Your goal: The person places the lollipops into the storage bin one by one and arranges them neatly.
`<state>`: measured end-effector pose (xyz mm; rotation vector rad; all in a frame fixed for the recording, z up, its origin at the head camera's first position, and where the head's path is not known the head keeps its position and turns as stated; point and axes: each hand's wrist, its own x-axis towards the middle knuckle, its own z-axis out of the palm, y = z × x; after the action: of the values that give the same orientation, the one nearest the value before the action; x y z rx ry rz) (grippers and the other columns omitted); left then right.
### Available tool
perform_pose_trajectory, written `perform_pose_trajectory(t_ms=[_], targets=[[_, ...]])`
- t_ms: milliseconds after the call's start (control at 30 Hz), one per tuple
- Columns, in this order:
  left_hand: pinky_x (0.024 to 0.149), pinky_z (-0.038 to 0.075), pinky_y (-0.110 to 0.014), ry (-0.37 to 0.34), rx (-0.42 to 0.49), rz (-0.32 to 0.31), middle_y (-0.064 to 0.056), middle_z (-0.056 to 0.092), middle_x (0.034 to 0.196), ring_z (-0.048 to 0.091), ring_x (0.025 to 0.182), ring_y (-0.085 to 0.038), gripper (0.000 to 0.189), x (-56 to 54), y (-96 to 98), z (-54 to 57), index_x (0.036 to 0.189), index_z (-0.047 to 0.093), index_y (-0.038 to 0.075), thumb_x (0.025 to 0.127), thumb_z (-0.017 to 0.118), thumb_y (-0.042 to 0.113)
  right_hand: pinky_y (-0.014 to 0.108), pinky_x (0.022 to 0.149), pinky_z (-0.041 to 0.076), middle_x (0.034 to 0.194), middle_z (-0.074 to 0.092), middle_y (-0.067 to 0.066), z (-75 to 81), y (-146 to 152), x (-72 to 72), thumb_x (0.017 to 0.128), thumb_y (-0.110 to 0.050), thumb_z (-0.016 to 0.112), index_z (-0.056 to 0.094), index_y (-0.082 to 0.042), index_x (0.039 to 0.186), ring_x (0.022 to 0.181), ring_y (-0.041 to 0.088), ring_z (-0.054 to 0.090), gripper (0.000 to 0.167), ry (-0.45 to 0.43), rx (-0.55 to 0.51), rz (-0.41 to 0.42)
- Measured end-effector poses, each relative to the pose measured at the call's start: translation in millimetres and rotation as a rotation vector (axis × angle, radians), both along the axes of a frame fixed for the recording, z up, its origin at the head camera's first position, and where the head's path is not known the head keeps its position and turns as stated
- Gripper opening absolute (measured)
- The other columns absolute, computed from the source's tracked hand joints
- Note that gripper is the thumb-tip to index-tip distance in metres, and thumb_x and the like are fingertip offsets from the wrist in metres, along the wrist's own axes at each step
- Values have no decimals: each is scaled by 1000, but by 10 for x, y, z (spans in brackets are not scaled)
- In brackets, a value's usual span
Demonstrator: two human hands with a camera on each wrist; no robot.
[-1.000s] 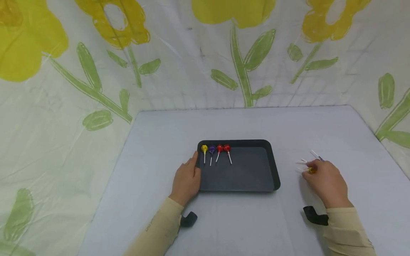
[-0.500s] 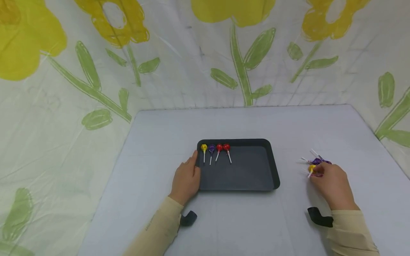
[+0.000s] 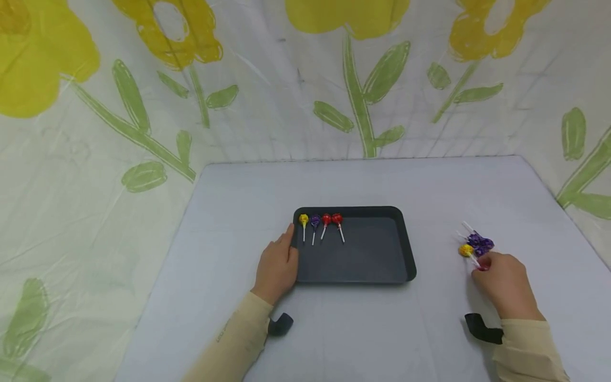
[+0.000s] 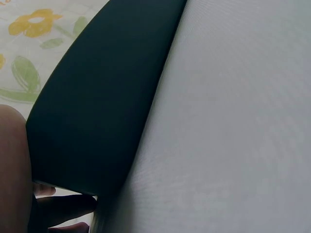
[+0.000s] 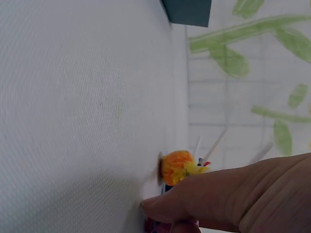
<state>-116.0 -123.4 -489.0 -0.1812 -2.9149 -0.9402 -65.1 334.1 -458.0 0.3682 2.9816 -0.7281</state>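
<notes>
My left hand (image 3: pixel 277 269) holds the left side of a dark grey tray (image 3: pixel 358 254), with the thumb at its rim. In the left wrist view, fingertips show low by the corner of the tray (image 4: pixel 97 107). My right hand (image 3: pixel 505 281) pinches a pink-wrapped lollipop (image 3: pixel 483 268) close over the table; thumb and fingers hide most of it. Just beyond the fingertips lies a yellow-orange lollipop (image 3: pixel 465 250), also seen as an orange wrapped ball (image 5: pixel 176 165) in the right wrist view. Purple lollipops (image 3: pixel 480 243) lie right behind it.
Along the tray's back left stand a yellow lollipop (image 3: pixel 303 218), a purple lollipop (image 3: pixel 315 220) and two red ones, the right-hand red lollipop (image 3: pixel 337 218) slightly slanted. A white table (image 3: pixel 353 329) carries everything, and a flower-painted sheet (image 3: pixel 267 106) hangs behind.
My right hand has shifted right and toward me, drawing the pink lollipop from the pile. The yellow-orange lollipop has turned and the purple ones are uncovered. My left hand and the tray stay put.
</notes>
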Motion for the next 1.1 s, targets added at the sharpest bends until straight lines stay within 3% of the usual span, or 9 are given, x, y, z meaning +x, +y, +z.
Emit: perform_pose_trajectory(t_ms=[133, 367, 433, 700, 1100], targets=[[125, 33, -54, -4, -4, -2, -13, 52, 157, 50, 146, -35, 57, -3, -4, 11, 162, 40, 5, 106, 42, 18, 40, 66, 42, 94, 67, 31, -10, 17, 26, 83, -4, 64, 67, 17, 105, 82, 41, 56, 31, -13, -1, -7], [125, 33, -53, -11, -5, 1, -13, 53, 157, 50, 146, -35, 57, -7, -1, 7, 162, 41, 6, 106, 41, 19, 54, 71, 49, 107, 63, 38, 7, 6, 51, 89, -10, 65, 59, 16, 117, 88, 45, 57, 38, -89, -14, -65], [125, 33, -54, -10, -6, 3, -13, 53, 156, 50, 145, -36, 57, -5, -2, 2, 161, 41, 6, 106, 41, 19, 49, 67, 49, 106, 64, 36, 17, -14, 59, 91, -14, 67, 58, 12, 114, 87, 44, 59, 36, -87, -12, -77], [125, 32, -53, -16, -6, 8, -13, 53, 157, 50, 146, -36, 57, 1, 3, 7, 162, 41, 6, 106, 42, 19, 35, 63, 43, 103, 67, 31, 89, -116, 77, 93, -17, 70, 62, 9, 112, 88, 41, 62, 33, 40, -44, -78], [125, 32, -55, -14, 6, 10, -13, 53, 156, 50, 146, -36, 57, 17, 7, 29, 161, 41, 5, 106, 42, 19, 33, 60, 44, 100, 72, 29, 200, -249, 118, 90, -15, 75, 66, 6, 107, 82, 36, 65, 29, 145, -53, -32]])
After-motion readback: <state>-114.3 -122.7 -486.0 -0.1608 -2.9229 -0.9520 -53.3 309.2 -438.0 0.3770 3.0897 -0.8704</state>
